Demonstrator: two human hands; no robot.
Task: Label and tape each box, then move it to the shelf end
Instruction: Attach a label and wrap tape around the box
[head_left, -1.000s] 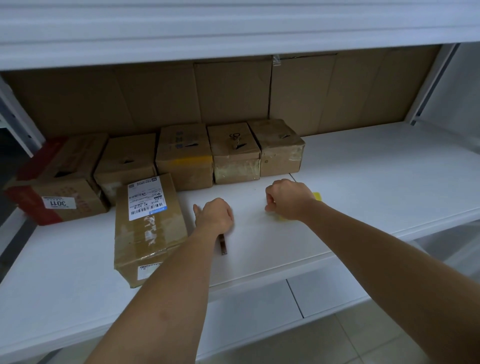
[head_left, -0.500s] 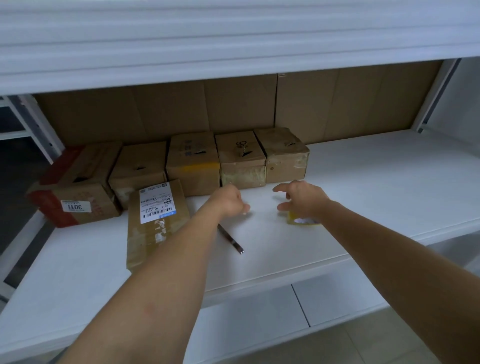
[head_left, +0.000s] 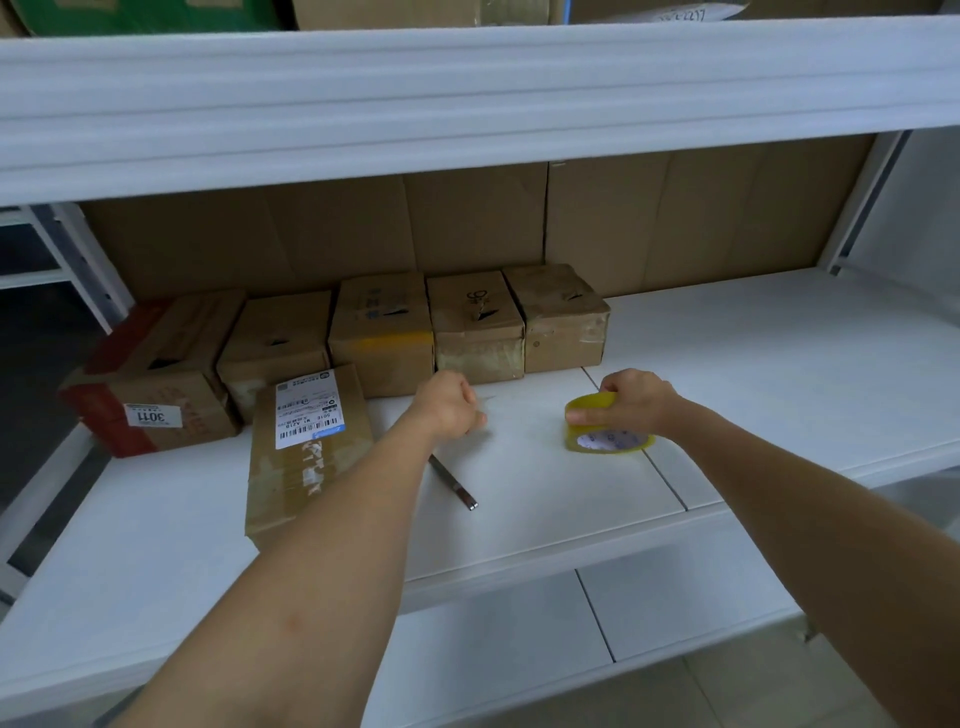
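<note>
Right hand (head_left: 636, 402) grips the yellow roll of clear packing tape (head_left: 608, 431) from above, fingers curled over its top rim, thumb on the left side; the roll is tipped, lower edge touching the white shelf board (head_left: 779, 389). Left hand (head_left: 449, 402) hovers just left of centre, fingers curled in, thumb and fingertips pressed together; whether they pinch a tape end, cannot tell. A faint thin streak shows on the shelf between the two hands, too faint to identify.

Flat brown cardboard box with a white barcode shipping label (head_left: 306, 447) lies on the shelf just left of the left forearm, label at its far end, long side running toward the camera. Slim dark metal cutter (head_left: 454, 483) lies on the shelf near the left wrist, partly hidden by the arm.

At the back, a row of five brown cardboard boxes (head_left: 384, 332) stands side by side, touching, against a brown cardboard backing sheet (head_left: 467, 223). The leftmost one, a red-edged box with a white "3011" sticker (head_left: 150, 395), is larger. White upper shelf (head_left: 467, 98) spans the top of the view.
</note>
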